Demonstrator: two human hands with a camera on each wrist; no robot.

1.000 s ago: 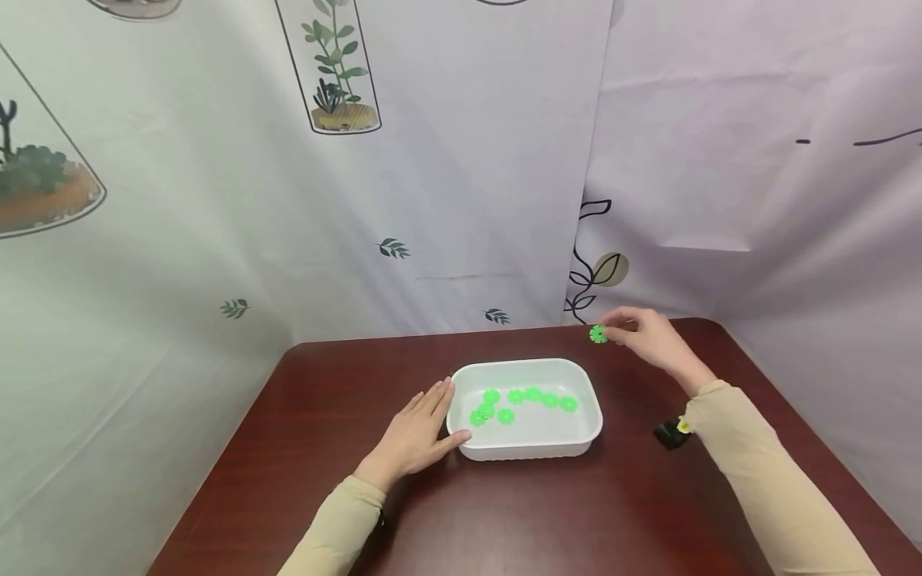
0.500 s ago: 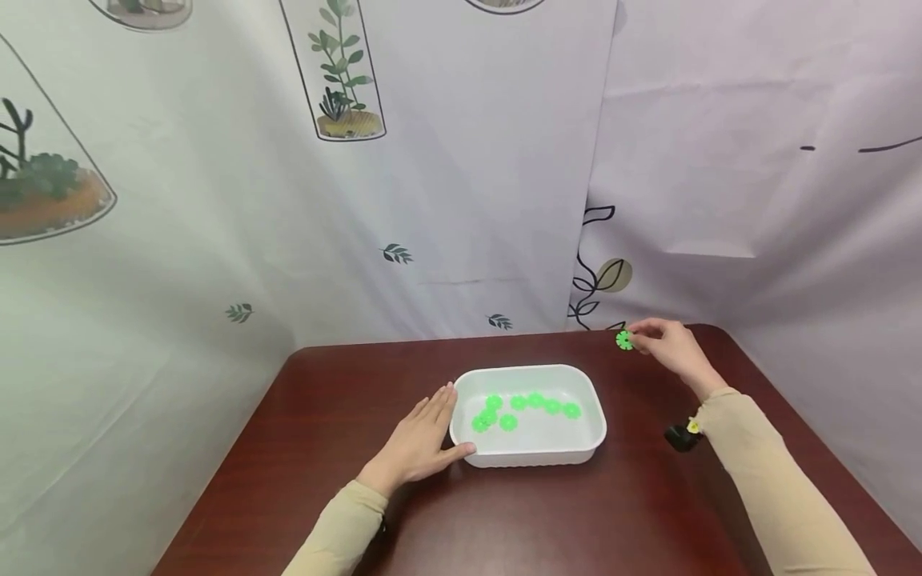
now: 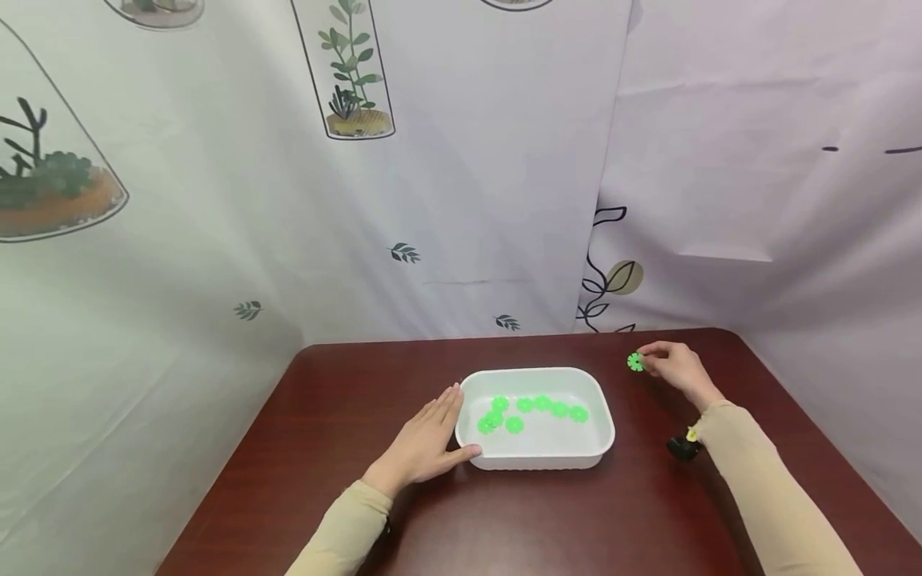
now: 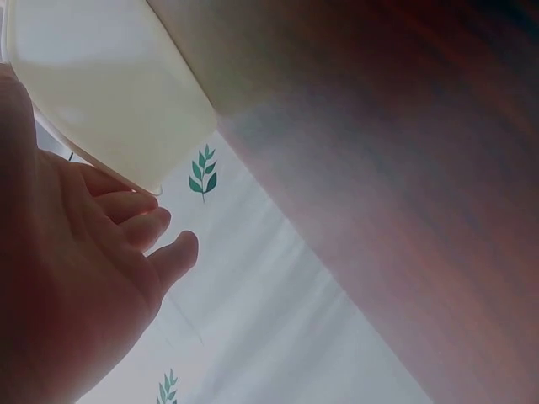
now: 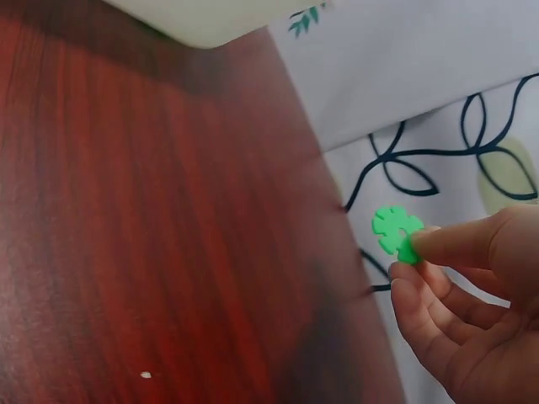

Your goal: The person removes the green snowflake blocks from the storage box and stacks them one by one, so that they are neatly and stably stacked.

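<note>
Between thumb and fingertips my right hand [image 3: 677, 368] pinches a green notched disc [image 3: 635, 362], held beyond the right end of a white basin [image 3: 536, 462]. The right wrist view shows the same flower-like disc [image 5: 396, 231] with slots around its edge. My left hand [image 3: 421, 440] rests on the basin's left rim, fingers straight and thumb at the front corner. In the left wrist view the fingers of that hand [image 4: 93, 227] touch the rim of the basin [image 4: 118, 93]. Several more green discs [image 3: 515, 425] lie inside the basin, some overlapping.
The dark red-brown table [image 3: 576, 520] reaches back to a white patterned curtain [image 3: 490, 200]. A black strap-like device with a yellow flower [image 3: 684, 446] is at my right wrist. A tiny white speck [image 5: 146, 374] lies on the table in the right wrist view.
My right hand has moved right and then down toward the table, away from the basin, still pinching the green disc. The left hand stays on the rim; the head view shifts slightly.
</note>
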